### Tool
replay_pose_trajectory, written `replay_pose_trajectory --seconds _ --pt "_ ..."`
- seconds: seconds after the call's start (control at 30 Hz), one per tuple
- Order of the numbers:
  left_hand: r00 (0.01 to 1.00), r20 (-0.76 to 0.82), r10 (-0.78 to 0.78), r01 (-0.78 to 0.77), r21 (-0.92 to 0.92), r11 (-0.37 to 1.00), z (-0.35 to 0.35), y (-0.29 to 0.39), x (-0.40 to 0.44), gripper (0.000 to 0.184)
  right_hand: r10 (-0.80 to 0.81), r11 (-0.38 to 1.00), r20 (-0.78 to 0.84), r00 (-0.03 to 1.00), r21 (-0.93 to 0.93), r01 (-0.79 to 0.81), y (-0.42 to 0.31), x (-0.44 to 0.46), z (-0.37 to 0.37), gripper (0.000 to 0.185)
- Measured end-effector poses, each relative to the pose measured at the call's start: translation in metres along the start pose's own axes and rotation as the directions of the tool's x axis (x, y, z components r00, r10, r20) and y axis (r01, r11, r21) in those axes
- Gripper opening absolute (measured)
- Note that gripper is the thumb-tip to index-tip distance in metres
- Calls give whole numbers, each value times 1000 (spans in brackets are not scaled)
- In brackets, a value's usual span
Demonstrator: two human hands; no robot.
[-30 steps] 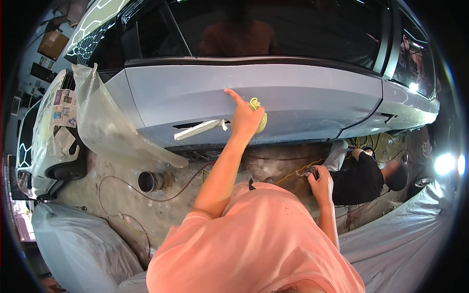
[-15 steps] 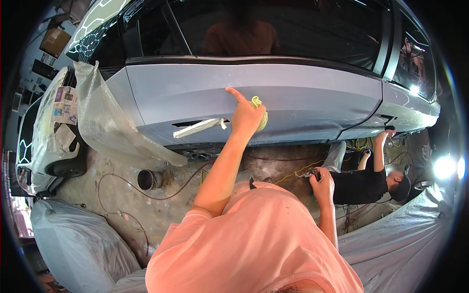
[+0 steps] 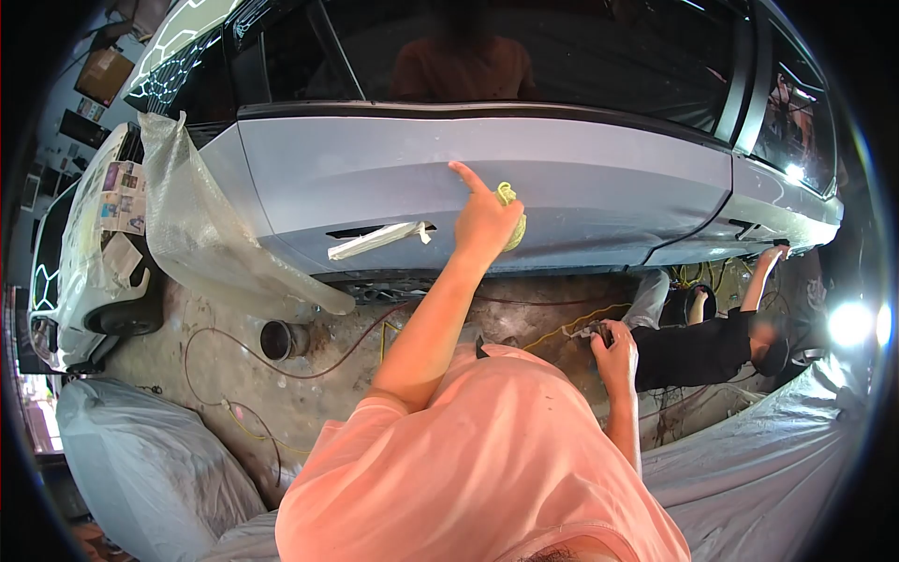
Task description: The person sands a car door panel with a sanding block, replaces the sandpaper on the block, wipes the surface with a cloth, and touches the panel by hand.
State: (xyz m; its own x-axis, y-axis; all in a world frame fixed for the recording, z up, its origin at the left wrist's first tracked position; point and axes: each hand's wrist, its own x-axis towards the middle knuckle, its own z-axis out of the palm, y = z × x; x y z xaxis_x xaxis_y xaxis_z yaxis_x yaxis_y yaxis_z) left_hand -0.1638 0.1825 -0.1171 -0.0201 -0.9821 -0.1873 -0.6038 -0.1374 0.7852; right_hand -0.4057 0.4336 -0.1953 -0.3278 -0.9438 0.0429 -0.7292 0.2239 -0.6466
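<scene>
The left hand [image 3: 489, 223] has fingers curled round a yellow cloth [image 3: 512, 228], 1 outstretched at the door [image 3: 365, 173]; the right hand [image 3: 617, 356] grips a dark object [image 3: 606, 333]. White wrap [image 3: 375, 241] still on: unfinished, I'd say.

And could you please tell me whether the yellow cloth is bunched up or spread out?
Bunched up: the yellow cloth shows as a crumpled wad at the left hand, not spread flat over the door.
</scene>
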Motion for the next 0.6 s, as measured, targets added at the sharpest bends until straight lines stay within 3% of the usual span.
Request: replay_pose_trajectory --seconds 0.1,0.2,0.3,0.6 --pt "999 6 38 -38 -21 999 3 -4 -2 127 5 1000 0 1000 4 -5 3 -1 1 27" --pt "997 -64 42 -50 -125 991 -1 -9 -9 127 5 1000 0 1000 5 -5 6 -2 1 28" --pt "980 -180 80 -100 -107 989 0 -24 1 127 18 1000 2 1000 -5 -18 7 -2 2 28" --pt "999 -45 -9 8 -19 1000 -3 -8 0 127 23 1000 6 1000 2 -23 6 -3 0 28"
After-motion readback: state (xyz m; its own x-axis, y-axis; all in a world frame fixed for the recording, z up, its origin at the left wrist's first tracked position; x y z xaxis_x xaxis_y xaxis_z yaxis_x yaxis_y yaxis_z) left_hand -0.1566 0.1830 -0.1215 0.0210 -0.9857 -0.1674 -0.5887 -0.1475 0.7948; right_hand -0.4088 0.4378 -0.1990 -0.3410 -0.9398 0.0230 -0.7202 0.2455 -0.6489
